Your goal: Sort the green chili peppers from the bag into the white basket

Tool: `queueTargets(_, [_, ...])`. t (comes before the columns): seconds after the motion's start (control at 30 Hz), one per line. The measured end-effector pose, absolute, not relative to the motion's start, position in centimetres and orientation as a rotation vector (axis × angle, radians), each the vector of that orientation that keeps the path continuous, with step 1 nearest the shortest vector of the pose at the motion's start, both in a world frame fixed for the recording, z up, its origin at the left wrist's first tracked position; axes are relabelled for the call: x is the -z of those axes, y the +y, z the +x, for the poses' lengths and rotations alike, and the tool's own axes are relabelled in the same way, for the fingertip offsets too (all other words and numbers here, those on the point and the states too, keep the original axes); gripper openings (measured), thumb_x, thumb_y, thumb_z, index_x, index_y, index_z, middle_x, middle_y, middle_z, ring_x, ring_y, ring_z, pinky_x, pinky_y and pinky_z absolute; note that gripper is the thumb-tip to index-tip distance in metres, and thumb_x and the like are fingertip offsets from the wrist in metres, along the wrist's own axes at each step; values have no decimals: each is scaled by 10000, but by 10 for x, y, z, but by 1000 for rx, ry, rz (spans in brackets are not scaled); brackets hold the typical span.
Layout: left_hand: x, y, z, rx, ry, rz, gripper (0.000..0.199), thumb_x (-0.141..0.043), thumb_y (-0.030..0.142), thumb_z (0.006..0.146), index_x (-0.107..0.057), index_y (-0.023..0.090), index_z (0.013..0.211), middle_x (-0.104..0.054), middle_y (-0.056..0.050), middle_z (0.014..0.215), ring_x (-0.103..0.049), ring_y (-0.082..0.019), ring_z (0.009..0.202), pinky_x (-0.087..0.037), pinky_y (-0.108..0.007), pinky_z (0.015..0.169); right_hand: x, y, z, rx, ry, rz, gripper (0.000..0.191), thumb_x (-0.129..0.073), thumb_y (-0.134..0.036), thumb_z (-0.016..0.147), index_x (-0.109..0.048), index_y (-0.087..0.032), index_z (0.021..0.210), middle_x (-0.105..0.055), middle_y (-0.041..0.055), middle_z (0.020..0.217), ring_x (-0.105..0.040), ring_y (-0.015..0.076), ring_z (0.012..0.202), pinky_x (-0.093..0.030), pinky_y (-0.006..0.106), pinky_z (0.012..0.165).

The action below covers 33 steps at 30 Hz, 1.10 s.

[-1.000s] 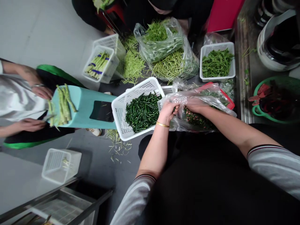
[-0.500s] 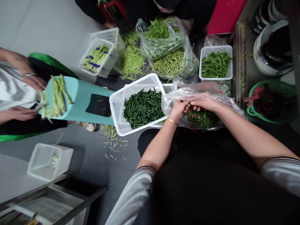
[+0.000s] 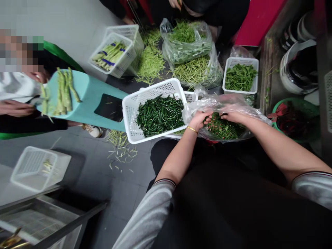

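Observation:
My left hand (image 3: 200,119), with a gold bangle at the wrist, is over the near-left part of an open clear plastic bag (image 3: 233,100). Its fingers are bent and pressed together; what they hold is too small to make out. On the other side of the bag's mouth, my right hand (image 3: 231,116) points down with closed fingertips at something dark and small. Beneath both lies a heap of thin green bits flecked with red (image 3: 225,128). Just left of my left hand, a white basket (image 3: 131,129) holds dark green chillies (image 3: 160,116).
A teal stool (image 3: 107,88) with peeled stalks (image 3: 63,93) stands left, where a co-worker's hands (image 3: 15,108) work. Ahead are bagged greens (image 3: 185,33), a basket of leaves (image 3: 240,76) and a basket of bundled stalks (image 3: 110,57). A green basin (image 3: 281,103) sits right.
My hands were together above the bag; now they are apart, the right one moved rightward, showing more of the heap. The view has shifted slightly.

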<state>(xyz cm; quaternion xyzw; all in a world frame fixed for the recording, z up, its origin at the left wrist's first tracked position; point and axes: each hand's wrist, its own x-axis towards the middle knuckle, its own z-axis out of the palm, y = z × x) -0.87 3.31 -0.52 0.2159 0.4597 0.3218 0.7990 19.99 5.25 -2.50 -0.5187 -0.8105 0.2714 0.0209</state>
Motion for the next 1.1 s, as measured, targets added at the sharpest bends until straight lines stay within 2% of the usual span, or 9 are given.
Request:
queueTargets(0.13, [8,29,4,-547,955,627,288,-776,310,800,-564,129,733,-463,61,520,-318,-2,353,-131,-138,363,-2,49,190,-987,-2413,-1453,198,-602,-351,877,-736,-215,930,-721,42,942,-613,213,873,-459,305,831])
queueTargets(0.3, [-9,27,2,-516,955,736,331,-774,347,801,-545,135,690,-440,73,491,-283,3,331,-127,-146,346,-17,38,192,-1143,-2259,-1551,313,-615,-448,858,-667,-176,714,-626,5,695,-516,143,648,-399,261,659])
queueTargets(0.43, [-21,26,-12,-471,943,775,307,-783,349,778,-614,97,730,-441,70,480,-299,-2,327,-145,-146,337,-35,31,205,-1461,-2160,-1528,324,-575,-469,866,-685,-173,794,-638,-8,723,-482,99,548,-378,238,581])
queueTargets(0.53, [-27,25,-22,-388,866,837,301,-793,341,735,-624,91,725,-486,44,474,-333,-23,318,-162,-160,324,-49,24,211,-1555,-2220,-1440,288,-566,-422,869,-699,-171,826,-646,-4,699,-499,99,518,-382,234,559])
queueTargets(0.67, [-30,22,-19,-295,703,931,279,-738,350,753,-642,88,765,-512,22,456,-355,-54,295,-188,-188,308,-62,20,201,-1220,-2456,-1317,196,-593,-322,869,-728,-186,829,-678,12,725,-574,131,631,-421,242,653])
queueTargets(0.8, [-28,17,0,-479,679,804,262,-722,366,771,-583,145,777,-427,81,448,-333,-50,299,-173,-174,313,-61,21,188,-777,-2289,-1592,242,-543,-280,923,-732,-156,836,-713,74,806,-631,182,756,-453,268,743])
queueTargets(0.87, [-26,13,5,-569,682,729,278,-727,375,764,-552,160,764,-403,93,453,-341,-50,307,-175,-169,320,-52,18,188,-871,-2075,-1798,310,-474,-317,978,-729,-141,958,-714,74,796,-647,177,716,-471,259,709])
queueTargets(0.97, [-20,12,-1,-605,720,691,271,-731,360,747,-579,140,789,-412,79,457,-460,-84,360,-186,-169,331,-29,4,193,-1080,-1952,-2106,396,-405,-386,1022,-704,-127,1053,-721,90,805,-670,183,692,-489,260,682])
queueTargets(1.1, [-14,19,-20,-675,791,637,237,-683,249,730,-627,101,907,-525,35,528,-552,-110,441,-191,-176,336,5,-21,174,-940,-2290,-2418,380,-523,-423,974,-690,-104,1098,-715,198,1065,-685,291,989,-508,336,813])
